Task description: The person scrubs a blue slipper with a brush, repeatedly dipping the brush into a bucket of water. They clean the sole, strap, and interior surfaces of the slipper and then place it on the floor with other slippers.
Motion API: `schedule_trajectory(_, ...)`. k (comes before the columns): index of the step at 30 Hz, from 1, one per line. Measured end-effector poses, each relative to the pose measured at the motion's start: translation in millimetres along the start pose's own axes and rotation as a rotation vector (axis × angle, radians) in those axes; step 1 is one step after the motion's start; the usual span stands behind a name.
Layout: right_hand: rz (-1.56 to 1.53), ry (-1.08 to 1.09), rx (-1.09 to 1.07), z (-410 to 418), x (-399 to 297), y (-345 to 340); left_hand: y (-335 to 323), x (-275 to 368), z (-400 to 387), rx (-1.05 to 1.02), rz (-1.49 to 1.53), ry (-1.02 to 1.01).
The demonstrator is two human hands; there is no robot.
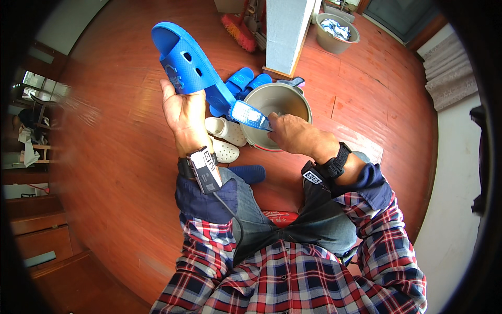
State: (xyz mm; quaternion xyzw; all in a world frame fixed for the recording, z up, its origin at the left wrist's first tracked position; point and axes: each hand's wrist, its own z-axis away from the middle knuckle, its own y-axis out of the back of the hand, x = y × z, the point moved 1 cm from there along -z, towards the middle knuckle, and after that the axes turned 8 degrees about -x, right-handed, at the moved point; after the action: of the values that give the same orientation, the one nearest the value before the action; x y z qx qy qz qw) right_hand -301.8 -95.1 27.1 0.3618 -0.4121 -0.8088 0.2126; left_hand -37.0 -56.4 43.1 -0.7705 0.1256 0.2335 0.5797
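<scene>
My left hand, palm up, holds a blue slide sandal with its heel slanting down to the right. The fingers are hidden behind or inside the sandal's strap. In my right hand is the handle of a blue brush. Its head, with a pale, shiny back, meets the sandal's heel end; the bristles are mostly hidden. Below both hands stands a grey-brown bucket, partly covered by my right hand and the brush.
White clogs and a pair of blue slides lie beside the bucket. Another blue slide is near my left knee. Behind are a pillar, a red broom and a second bucket with cloth.
</scene>
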Motion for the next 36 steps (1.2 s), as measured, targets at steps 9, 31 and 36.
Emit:
schedule_trajectory(9, -0.091, 0.161, 0.27, -4, -4, 12, -4, -6, 2, -0.012, -0.002, 0.04)
schedule_trajectory(31, -0.162, 0.153, 0.249, -2, -9, 17, 3, -6, -5, 0.03, -0.065, 0.023)
schedule_trajectory(36, -0.012, 0.071, 0.092, 2, -2, 8, 3, -6, -4, 0.002, -0.039, 0.062)
